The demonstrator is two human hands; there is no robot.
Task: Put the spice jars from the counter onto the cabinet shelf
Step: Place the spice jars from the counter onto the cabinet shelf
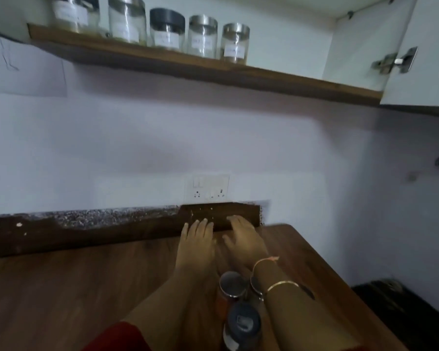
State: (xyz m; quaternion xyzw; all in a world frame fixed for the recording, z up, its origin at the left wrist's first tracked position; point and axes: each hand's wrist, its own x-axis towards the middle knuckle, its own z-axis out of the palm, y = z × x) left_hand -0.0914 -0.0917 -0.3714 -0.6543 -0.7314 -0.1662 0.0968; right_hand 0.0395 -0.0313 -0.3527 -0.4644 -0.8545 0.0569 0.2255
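Spice jars (233,285) stand on the wooden surface (61,287) between our forearms. We count three, and the dark-lidded jar (243,323) is nearest us. Five labelled jars (203,36) line the cabinet shelf (264,74) above. Our left hand (197,239) and right hand (243,239) lie side by side near the back edge, the fingers (203,224) straight and slightly spread, flat on the surface, holding nothing.

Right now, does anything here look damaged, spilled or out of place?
The strip along the wall behind the counter looks patchy: speckled grey along the top, white flecks, and a ragged edge where a brown panel covers it. The jars on the shelf stand upright; I see no spill.
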